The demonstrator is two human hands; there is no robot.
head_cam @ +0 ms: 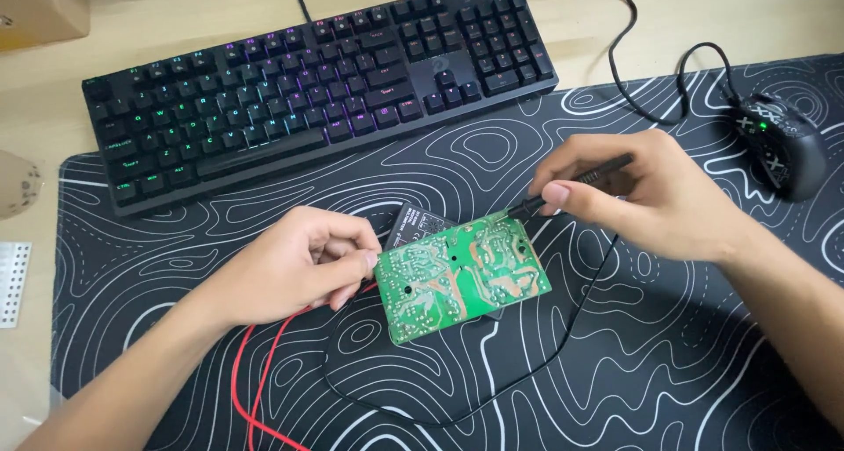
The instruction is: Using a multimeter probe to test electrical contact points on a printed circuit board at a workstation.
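A green circuit board [462, 275] lies solder side up on a black desk mat [668, 363], over a small black casing [418, 224]. My right hand [646, 196] pinches a black test probe [571, 185], its tip touching the board's upper right edge. The probe's black lead [527, 372] loops over the mat below the board. At the board's left edge, my left hand [303, 262] has its fingers closed around what seems to be a red probe, mostly hidden. A red lead [255, 372] trails from it toward me.
A black keyboard [325, 82] with lit keys lies at the back. A black wired mouse [782, 143] rests at the right edge of the mat. A cardboard box [40, 7] stands at the back left, and a white perforated strip [13, 280] lies at the left.
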